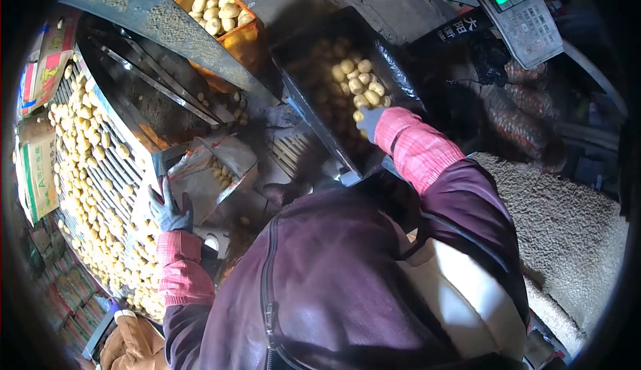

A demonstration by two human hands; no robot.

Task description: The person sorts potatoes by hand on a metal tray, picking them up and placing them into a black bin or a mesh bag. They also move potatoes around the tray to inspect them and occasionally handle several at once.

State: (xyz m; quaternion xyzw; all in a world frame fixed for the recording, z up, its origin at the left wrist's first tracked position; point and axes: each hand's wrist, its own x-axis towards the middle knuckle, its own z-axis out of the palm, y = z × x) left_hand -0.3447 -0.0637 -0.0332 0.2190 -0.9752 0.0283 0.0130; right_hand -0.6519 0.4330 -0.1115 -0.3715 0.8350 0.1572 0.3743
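Observation:
My left hand (171, 211), in a grey-blue glove, rests with fingers spread at the edge of a slatted sorting table (148, 169). Many yellow potatoes (87, 129) lie across its slats. My right hand (369, 121), also gloved, reaches down into a black box (310, 113) on the other side. It is at the potatoes (364, 84) inside, most of them heaped toward the lit part. The fingers of that hand are largely hidden, so whether they grip a potato does not show.
An orange crate (250, 39) of larger potatoes stands beyond a metal beam (190, 33). A digital scale (517, 23) is at upper right, above filled net bags (517, 123). Fleecy fabric (554, 223) covers something at right. Another person's brown sleeve (133, 343) shows lower left.

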